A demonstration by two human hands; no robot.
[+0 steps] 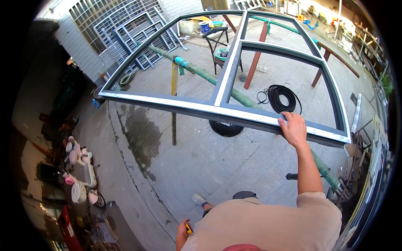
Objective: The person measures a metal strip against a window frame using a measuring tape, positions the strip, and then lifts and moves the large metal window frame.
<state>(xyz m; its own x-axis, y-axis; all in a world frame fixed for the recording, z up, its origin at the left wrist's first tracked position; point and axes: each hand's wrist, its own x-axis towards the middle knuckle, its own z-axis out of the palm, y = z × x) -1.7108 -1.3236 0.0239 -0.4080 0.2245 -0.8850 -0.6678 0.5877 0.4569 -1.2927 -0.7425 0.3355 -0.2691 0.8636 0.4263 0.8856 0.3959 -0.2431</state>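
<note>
A large grey window frame (180, 101), with whitish film strips along its faces, lies across green pipes in front of me. It has an upright divider and a crossbar. My right hand (294, 129) is wrapped over the near rail, right of the divider, thumb on the near side and fingers over the top. Low beside my body, my left hand (182, 231) is closed around a small yellow-and-black tape measure (189, 229), mostly hidden by the fingers and my shirt. A green pipe (201, 72) passes under the frame, with blue wrapping near its upright.
Coils of black hose (284, 98) lie on the paving below the frame. Beyond stand a dark chair (215, 42), a red-brown support post (256, 56) and stacked metal frames (136, 42) against the wall. A pale scooter (86, 173) is parked at left; long profiles (364, 180) line the right.
</note>
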